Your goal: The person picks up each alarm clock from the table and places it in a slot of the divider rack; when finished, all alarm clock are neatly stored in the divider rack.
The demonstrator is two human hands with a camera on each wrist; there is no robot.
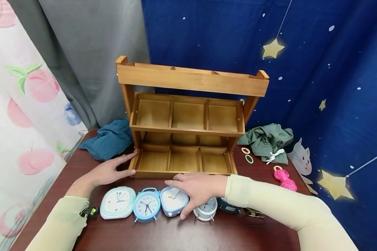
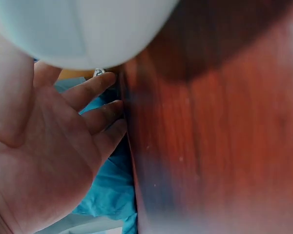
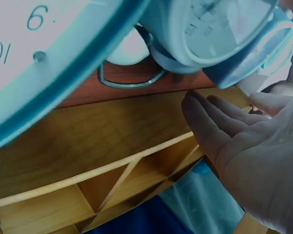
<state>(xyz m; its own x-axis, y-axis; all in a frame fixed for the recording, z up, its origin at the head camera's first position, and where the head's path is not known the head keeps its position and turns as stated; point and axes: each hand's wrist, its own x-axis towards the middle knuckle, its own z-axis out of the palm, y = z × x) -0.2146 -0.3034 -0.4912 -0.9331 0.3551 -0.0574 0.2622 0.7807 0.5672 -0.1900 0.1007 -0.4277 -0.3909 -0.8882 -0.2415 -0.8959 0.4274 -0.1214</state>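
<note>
R hand point(image 1: 198, 191) flat, fingers straight, over square clock point(image 1: 174, 200), nearer it; L hand point(image 1: 108, 171) open, touching rack point(image 1: 135, 165) corner, holds nothing.

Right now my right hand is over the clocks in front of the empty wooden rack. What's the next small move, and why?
Probably curl the right hand round the rounded-square blue clock under its fingers and lift it. The hand lies flat, gripping nothing, the rack's compartments are empty, and the left hand rests open at the rack's lower left corner.
</note>
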